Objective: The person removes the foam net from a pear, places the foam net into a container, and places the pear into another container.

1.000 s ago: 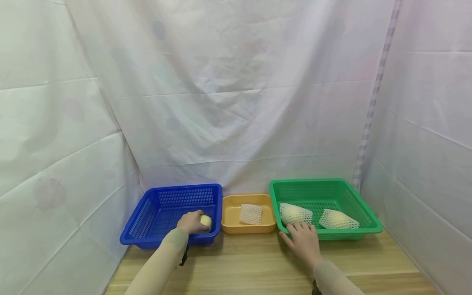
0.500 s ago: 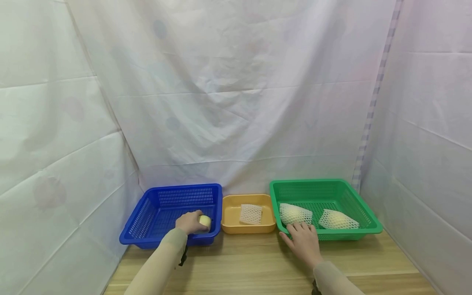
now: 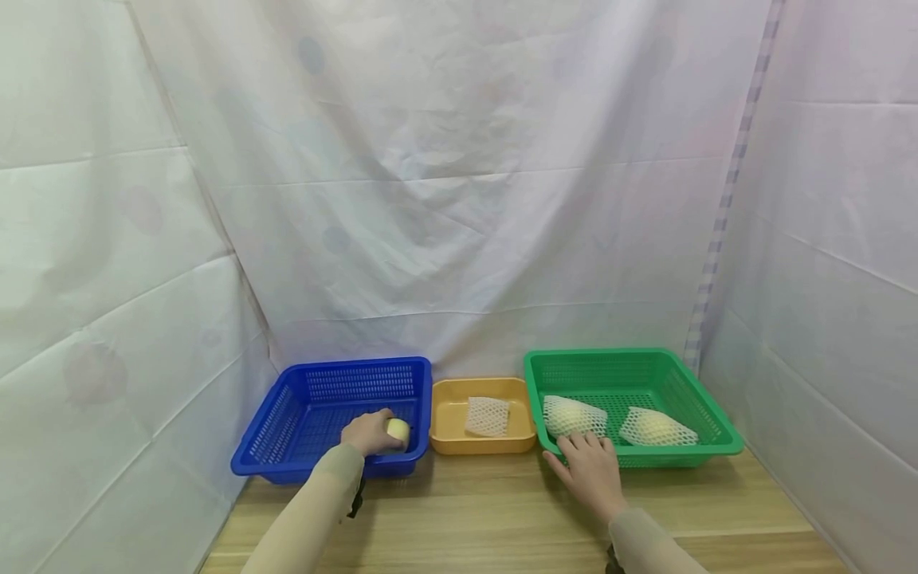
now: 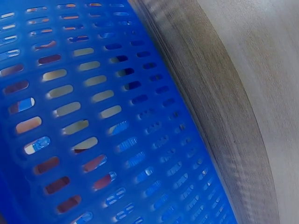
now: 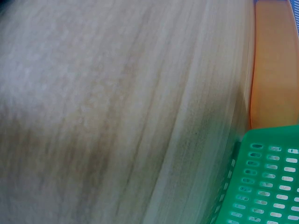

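My left hand (image 3: 369,434) reaches over the front rim of the blue basket (image 3: 247,462) and grips a round, pale yellow fruit (image 3: 398,431) low in its front right corner. The fruit's exact kind cannot be told. In the left wrist view the slotted basket wall (image 4: 100,109) covers most of the hand and fruit. My right hand (image 3: 591,470) lies with fingers spread over the front rim of the green basket (image 3: 717,442). Just beyond its fingertips sits a pale fruit in a white foam net (image 3: 574,416); whether they touch cannot be told.
Between the baskets stands a small orange tray (image 3: 448,442) holding a flat white foam net (image 3: 488,417). Another net-wrapped pale fruit (image 3: 657,428) lies to the right in the green basket. A wooden table (image 3: 488,518) carries everything; white cloth (image 3: 459,239) hangs behind.
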Action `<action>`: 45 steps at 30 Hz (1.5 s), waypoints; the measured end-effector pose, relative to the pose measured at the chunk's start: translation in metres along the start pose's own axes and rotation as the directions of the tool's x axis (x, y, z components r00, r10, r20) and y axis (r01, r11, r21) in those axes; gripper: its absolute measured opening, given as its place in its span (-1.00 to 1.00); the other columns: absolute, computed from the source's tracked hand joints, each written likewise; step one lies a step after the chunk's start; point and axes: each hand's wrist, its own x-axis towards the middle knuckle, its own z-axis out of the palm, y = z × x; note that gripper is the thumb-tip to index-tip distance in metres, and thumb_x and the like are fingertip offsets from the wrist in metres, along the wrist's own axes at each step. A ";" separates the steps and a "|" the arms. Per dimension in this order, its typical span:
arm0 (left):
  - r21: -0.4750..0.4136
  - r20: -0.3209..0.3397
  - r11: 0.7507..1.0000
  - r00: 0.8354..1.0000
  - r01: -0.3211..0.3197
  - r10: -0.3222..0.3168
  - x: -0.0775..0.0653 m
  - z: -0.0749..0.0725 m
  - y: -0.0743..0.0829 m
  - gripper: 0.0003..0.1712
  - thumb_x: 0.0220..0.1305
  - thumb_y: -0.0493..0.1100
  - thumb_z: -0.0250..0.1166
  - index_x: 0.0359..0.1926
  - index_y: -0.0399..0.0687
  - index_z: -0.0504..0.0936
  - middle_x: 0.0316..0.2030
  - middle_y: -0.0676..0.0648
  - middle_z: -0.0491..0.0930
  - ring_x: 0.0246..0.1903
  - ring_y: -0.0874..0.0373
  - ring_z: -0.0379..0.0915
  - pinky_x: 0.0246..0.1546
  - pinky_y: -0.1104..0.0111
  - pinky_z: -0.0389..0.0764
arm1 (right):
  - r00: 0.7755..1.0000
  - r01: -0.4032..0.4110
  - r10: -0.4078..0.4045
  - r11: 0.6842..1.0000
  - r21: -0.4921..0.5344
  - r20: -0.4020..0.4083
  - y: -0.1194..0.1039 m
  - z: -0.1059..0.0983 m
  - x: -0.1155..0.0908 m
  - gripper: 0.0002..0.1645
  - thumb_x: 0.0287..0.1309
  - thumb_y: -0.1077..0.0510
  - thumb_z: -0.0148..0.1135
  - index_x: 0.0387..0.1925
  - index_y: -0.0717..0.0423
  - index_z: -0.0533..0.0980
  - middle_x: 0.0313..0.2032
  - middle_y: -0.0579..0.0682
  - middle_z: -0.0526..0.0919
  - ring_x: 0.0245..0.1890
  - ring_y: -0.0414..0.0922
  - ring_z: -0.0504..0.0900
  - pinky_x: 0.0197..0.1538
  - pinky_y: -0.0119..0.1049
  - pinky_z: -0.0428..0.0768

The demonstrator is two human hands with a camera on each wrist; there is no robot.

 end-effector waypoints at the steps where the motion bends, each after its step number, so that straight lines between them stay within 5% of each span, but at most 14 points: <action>1: -0.006 0.002 1.000 1.000 0.007 -0.007 0.000 0.000 0.000 -0.23 -0.17 0.18 0.53 0.08 -0.05 0.57 -0.40 -0.03 0.57 -0.46 0.06 0.43 -0.50 0.15 0.48 | 1.000 -0.002 0.002 1.000 0.000 0.000 0.000 0.000 0.000 -0.61 0.16 -0.30 0.19 -0.37 -0.09 0.50 -0.43 -0.11 0.50 -0.45 -0.08 0.36 -0.34 -0.13 0.28; 45: -0.023 0.043 0.998 0.998 0.051 -0.050 -0.013 -0.008 -0.005 -0.26 -0.08 0.13 0.47 0.10 -0.15 0.53 -0.41 -0.04 0.54 -0.47 0.05 0.41 -0.49 0.17 0.45 | 1.000 -0.020 0.020 1.000 0.006 -0.003 -0.001 -0.001 0.000 -0.62 0.12 -0.28 0.26 -0.37 -0.09 0.51 -0.43 -0.11 0.51 -0.41 -0.06 0.40 -0.30 -0.08 0.31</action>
